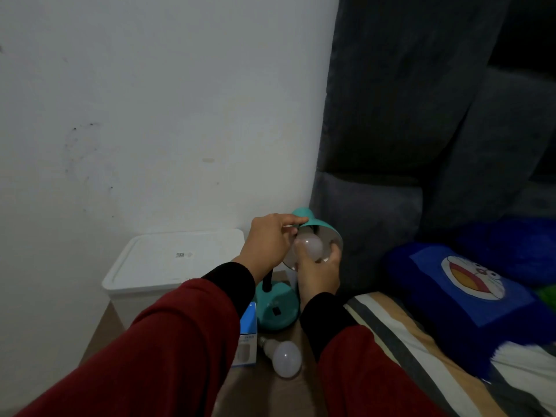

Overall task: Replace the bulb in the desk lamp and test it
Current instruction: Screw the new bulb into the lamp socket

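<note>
Fingers of our left hand (pixel 269 239) are gripping the teal metal lampshade (pixel 313 227); our right hand (pixel 319 273) is curling round the frosted white bulb (pixel 310 246) between its fingertips.

Two white bulbs show: one bulb inside the shade (pixel 311 246) and one loose bulb (pixel 285 358) lying on the bench (pixel 99 332). There is one teal desk lamp (pixel 278 308), one blue bulb box (pixel 248 335) and one white lidded bin (pixel 168 266). Two hands are counted, the left hand (pixel 270 240) and the right hand (pixel 319 275), and one blue cartoon pillow (pixel 469 284) lies on the bed.
</note>
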A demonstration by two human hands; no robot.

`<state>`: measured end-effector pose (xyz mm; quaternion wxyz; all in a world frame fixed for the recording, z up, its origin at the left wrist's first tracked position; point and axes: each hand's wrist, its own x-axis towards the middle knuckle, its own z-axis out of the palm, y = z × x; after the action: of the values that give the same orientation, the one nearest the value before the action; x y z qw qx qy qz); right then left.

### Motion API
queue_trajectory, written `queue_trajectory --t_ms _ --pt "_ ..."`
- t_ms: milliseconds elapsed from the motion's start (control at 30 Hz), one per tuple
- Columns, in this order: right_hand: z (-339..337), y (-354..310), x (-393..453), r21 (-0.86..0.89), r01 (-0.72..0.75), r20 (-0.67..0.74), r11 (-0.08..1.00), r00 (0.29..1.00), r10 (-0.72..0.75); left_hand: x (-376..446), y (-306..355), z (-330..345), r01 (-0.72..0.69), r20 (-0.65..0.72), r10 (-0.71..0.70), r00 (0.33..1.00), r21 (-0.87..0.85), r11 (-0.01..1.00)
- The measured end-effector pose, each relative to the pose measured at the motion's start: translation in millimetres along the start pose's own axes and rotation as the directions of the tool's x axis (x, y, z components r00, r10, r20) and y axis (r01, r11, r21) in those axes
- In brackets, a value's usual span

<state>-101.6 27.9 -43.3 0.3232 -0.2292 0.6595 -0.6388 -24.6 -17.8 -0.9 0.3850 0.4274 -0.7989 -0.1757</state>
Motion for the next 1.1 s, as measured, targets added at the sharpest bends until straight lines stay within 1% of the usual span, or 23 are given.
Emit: queue_trajectory --t_ms 67,200,300,367,433,533,600,700,767,867,933,1000,1100 --pt "0 0 1 -0.008 0.021 -0.019 1.000 1.000 -0.021 -1 0 1 0.009 0.002 -0.009 1.000 -0.007 1.000" --pt "10 4 3 0.095 -0.022 -0.029 0.995 0.999 0.025 0 1 1 0.018 -0.005 -0.018 1.000 -0.021 1.000" --pt "10 9 10 0.092 -0.029 0.011 0.995 1.000 0.028 -2 4 0 0.015 -0.006 -0.015 1.000 -0.024 1.000" --pt "6 9 11 0.024 -0.012 0.067 1.000 0.998 0.010 -3 5 -1 0.017 0.010 -0.016 1.000 -0.028 0.999" --pt "0 4 9 -0.116 0.024 0.103 0.993 0.995 -0.012 -4 6 -3 0.024 0.030 -0.023 0.999 -0.034 0.999" --pt "-11 -7 10 -0.311 0.046 0.144 0.949 0.990 -0.001 -9 7 -8 0.032 0.056 -0.029 0.998 -0.058 0.998" --pt "-19 -13 10 -0.421 0.076 0.169 0.904 0.986 -0.004 -13 8 -12 0.070 0.070 -0.067 0.995 -0.054 0.996" --pt "-32 -26 3 -0.580 0.136 0.184 0.803 0.982 -0.034 -19 7 -19 0.116 0.060 -0.120 0.991 0.059 0.991" --pt "-39 -34 -2 -0.695 0.180 0.225 0.697 0.974 -0.026 -24 7 -27 0.166 0.062 -0.177 0.982 0.144 0.976" --pt "-45 -42 -13 -0.824 0.255 0.320 0.507 0.947 0.043 -32 5 -42 0.249 0.127 -0.291 0.948 0.272 0.930" --pt "-47 -47 -22 -0.870 0.323 0.379 0.372 0.922 0.086 -39 2 -54 0.270 0.167 -0.350 0.922 0.371 0.889" --pt "-44 -51 -29 -0.888 0.380 0.417 0.259 0.903 0.105 -47 -1 -67 0.250 0.205 -0.384 0.900 0.480 0.841" --pt "-36 -56 -39 -0.876 0.456 0.476 0.156 0.869 0.134 -60 -10 -86 0.237 0.221 -0.425 0.878 0.570 0.787"
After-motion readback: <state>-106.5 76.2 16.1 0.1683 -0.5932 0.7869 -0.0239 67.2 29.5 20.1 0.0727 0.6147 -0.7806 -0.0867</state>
